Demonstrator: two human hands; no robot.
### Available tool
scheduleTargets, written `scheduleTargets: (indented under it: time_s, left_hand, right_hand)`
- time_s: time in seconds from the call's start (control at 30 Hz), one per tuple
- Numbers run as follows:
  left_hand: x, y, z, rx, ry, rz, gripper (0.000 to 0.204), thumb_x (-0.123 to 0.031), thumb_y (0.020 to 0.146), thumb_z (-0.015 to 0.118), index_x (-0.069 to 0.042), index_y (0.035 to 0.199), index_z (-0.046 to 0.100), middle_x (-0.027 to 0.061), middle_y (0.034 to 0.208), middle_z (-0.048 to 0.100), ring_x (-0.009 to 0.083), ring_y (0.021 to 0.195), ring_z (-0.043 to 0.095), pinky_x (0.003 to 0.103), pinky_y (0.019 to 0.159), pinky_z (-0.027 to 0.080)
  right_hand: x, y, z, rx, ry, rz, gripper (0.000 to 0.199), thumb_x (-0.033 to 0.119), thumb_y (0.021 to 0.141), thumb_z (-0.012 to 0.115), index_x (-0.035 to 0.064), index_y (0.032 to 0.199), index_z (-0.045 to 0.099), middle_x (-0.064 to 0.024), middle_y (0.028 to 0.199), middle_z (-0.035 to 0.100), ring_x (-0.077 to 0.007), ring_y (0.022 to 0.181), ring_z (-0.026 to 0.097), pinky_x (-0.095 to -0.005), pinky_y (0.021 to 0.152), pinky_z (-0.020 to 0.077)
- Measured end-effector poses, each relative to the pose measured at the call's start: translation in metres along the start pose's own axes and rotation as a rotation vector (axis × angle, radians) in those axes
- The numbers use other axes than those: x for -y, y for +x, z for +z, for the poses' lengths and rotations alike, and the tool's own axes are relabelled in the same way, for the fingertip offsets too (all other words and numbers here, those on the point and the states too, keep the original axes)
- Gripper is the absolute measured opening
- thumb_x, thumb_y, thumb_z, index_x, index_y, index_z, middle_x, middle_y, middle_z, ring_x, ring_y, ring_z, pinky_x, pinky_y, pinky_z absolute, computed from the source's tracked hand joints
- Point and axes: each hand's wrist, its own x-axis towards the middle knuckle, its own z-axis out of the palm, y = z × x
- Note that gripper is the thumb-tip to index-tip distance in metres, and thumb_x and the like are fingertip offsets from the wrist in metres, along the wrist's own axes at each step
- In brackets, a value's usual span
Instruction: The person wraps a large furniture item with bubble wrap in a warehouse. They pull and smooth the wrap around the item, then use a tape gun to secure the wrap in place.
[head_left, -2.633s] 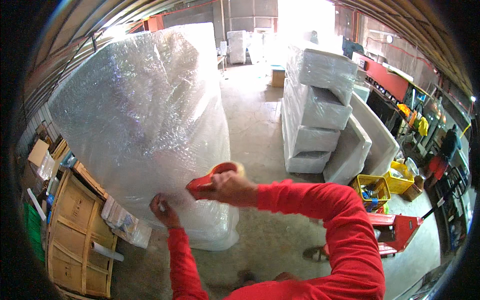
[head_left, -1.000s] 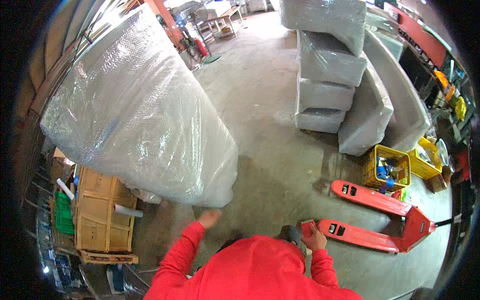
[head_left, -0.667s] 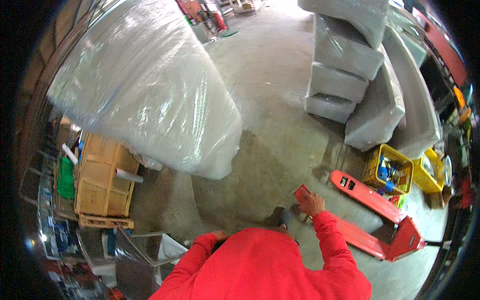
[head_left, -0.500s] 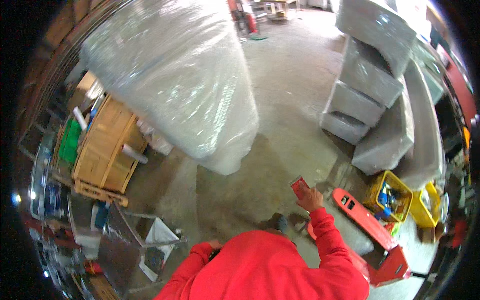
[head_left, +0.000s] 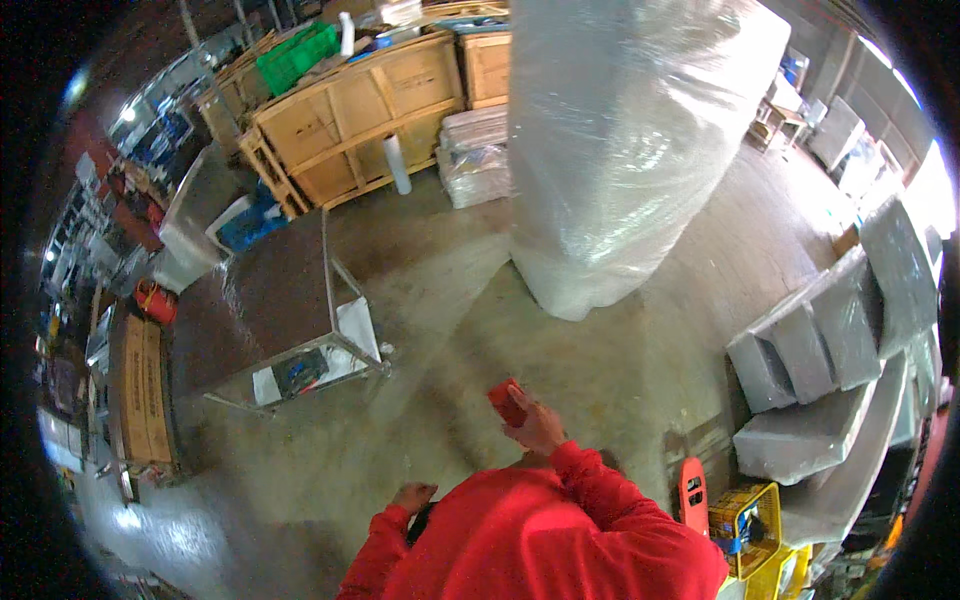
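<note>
My right hand (head_left: 538, 428) is closed around a small, flat red handheld object (head_left: 508, 401), held out in front of my body above the floor. Its exact kind is not clear. My left hand (head_left: 412, 497) hangs low by my left side, its fingers loosely apart and nothing visible in them. A dark patch shows just below it against my red sleeve. Ahead of both hands, and out of reach, stands a tall block wrapped in clear stretch film (head_left: 610, 170).
A dark-topped metal table (head_left: 260, 300) stands to the left, with wooden crates (head_left: 360, 100) behind it. On the right are wrapped grey pieces (head_left: 800, 440), a red pallet jack fork (head_left: 692, 495) and a yellow basket (head_left: 760, 530). A long cardboard box (head_left: 145, 390) lies far left.
My view has turned left, so the wrapped block now appears further right and the table nearer. My right hand, still holding the red object, has come in closer to my body.
</note>
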Motion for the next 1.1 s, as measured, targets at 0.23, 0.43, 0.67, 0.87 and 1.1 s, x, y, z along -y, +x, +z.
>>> scheduleTargets:
  time_s: [0.23, 0.43, 0.67, 0.87, 1.1]
  left_hand:
    - [-0.125, 0.014, -0.117, -0.079, -0.746, 0.283, 0.044, -0.041, 0.096, 0.058, -0.003, 0.118, 0.063, 0.0031, 0.101, 0.067, 0.0148, 0.085, 0.062, 0.03, 0.076, 0.05]
    - [-0.131, 0.061, -0.208, -0.43, -1.105, 0.352, 0.047, -0.042, 0.092, 0.065, -0.005, 0.121, 0.062, 0.001, 0.103, 0.066, 0.0139, 0.087, 0.061, 0.031, 0.074, 0.051]
    - [0.002, 0.164, -0.403, -0.754, -0.421, -0.018, 0.043, -0.037, 0.081, 0.074, -0.005, 0.11, 0.067, 0.0111, 0.105, 0.07, 0.0238, 0.093, 0.068, 0.037, 0.077, 0.053]
    - [0.103, 0.236, -0.549, -0.898, 0.132, -0.087, 0.038, -0.036, 0.082, 0.065, -0.001, 0.096, 0.067, 0.021, 0.095, 0.07, 0.0379, 0.095, 0.067, 0.049, 0.083, 0.05]
    - [0.161, 0.28, -0.596, -0.664, 0.277, -0.38, 0.043, -0.037, 0.085, 0.065, 0.001, 0.105, 0.063, 0.0213, 0.104, 0.068, 0.0378, 0.099, 0.065, 0.05, 0.089, 0.049]
  right_hand:
    - [0.139, 0.064, 0.07, 0.17, 0.715, 0.037, 0.102, 0.062, 0.093, 0.049, -0.0044, 0.151, -0.003, -0.0279, 0.13, 0.053, -0.0368, 0.12, 0.053, -0.0407, 0.104, 0.0384]
    - [0.215, 0.172, 0.107, 0.245, 0.48, -0.216, 0.098, 0.068, 0.094, 0.034, -0.0071, 0.15, 0.006, -0.0346, 0.139, 0.042, -0.0445, 0.129, 0.043, -0.0456, 0.107, 0.0344]
    - [0.279, 0.286, 0.092, 0.326, -0.071, -0.203, 0.079, 0.063, 0.094, 0.042, 0.002, 0.143, 0.038, -0.0281, 0.122, 0.056, -0.0436, 0.111, 0.056, -0.0486, 0.096, 0.0454]
    - [0.247, 0.281, 0.087, 0.138, -0.378, 0.181, 0.073, 0.061, 0.091, 0.048, 0.006, 0.139, 0.044, -0.0228, 0.117, 0.061, -0.042, 0.106, 0.06, -0.0474, 0.09, 0.0486]
    - [0.145, 0.1, 0.2, -0.104, 0.089, 0.913, 0.076, 0.062, 0.087, 0.054, 0.003, 0.134, 0.051, -0.0242, 0.131, 0.056, -0.0407, 0.118, 0.055, -0.0457, 0.098, 0.0453]
